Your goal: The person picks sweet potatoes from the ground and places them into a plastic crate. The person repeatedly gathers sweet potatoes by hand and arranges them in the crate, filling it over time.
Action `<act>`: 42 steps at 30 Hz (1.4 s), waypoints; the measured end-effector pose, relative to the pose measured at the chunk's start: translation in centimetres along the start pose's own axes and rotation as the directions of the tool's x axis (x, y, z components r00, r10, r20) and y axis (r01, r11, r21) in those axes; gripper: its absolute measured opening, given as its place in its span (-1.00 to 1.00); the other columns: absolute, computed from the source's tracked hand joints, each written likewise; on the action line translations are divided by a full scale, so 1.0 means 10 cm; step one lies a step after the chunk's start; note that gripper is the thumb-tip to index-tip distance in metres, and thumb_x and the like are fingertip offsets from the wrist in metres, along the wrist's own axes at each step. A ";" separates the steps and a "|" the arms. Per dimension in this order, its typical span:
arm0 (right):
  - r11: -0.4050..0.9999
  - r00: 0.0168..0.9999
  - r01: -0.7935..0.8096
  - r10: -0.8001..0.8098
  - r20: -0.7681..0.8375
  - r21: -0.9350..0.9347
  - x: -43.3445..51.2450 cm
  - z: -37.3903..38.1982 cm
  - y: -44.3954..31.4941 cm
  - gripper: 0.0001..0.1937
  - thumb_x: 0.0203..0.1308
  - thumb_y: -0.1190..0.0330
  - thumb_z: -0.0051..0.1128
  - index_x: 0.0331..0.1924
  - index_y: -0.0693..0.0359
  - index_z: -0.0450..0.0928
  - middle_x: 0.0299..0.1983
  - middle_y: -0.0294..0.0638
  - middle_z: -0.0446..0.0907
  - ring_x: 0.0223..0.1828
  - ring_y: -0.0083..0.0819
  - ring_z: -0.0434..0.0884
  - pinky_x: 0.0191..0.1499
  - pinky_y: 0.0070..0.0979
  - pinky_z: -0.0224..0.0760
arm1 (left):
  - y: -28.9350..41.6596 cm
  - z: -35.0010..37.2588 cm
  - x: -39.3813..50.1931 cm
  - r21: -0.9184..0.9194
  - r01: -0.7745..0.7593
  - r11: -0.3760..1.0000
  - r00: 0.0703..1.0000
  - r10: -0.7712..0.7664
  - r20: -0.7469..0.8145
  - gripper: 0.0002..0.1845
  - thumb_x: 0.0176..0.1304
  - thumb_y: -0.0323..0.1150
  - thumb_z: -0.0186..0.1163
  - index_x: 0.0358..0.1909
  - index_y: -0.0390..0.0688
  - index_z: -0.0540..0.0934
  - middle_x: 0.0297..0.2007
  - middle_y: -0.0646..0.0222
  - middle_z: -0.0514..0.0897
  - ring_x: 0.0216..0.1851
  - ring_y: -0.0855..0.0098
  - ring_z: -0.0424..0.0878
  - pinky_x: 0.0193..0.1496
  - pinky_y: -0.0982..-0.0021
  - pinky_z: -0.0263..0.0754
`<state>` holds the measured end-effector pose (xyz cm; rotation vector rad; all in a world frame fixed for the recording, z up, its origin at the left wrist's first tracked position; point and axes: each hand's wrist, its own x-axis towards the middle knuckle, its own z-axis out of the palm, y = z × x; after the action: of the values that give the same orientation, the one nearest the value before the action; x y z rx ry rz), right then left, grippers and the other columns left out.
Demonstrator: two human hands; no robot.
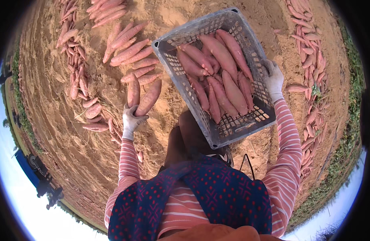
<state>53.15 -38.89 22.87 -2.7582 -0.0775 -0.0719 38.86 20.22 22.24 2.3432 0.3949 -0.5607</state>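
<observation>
My left hand (132, 120), in a white glove, grips two sweet potatoes (148, 98) side by side, their far ends pointing away from me. They are left of a dark plastic crate (169, 79) with slotted walls. My gloved right hand (273, 76) holds the crate's right rim, and the crate is turned at an angle before my legs. Several pink-skinned sweet potatoes (219, 55) lie inside it, with slotted floor showing at the near end. Just beyond my left hand, more sweet potatoes (130, 52) lie in a row on the soil.
A long row of sweet potatoes (75, 60) runs along the left, and another row (313, 66) along the right. Sandy soil (169, 138) lies between them. Green plants (352, 99) border the right side. A blue vehicle (29, 167) stands far off at the left.
</observation>
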 end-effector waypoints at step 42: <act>0.974 0.948 -0.186 0.143 0.285 0.128 0.25 0.06 0.08 -0.56 0.46 0.16 -0.17 0.19 0.37 0.38 0.05 0.36 0.63 0.13 0.30 0.63 0.22 0.09 0.44 | 2.30 2.10 0.74 0.302 -0.949 -0.089 0.219 0.501 0.837 -0.70 -0.14 -0.38 0.42 -0.26 0.07 0.74 -0.15 0.47 0.63 0.22 0.11 0.48 0.26 -0.03 0.44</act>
<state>55.75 -39.32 22.15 -2.5907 0.0721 0.3477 49.00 -9.78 17.19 2.4525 -1.9536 -0.7330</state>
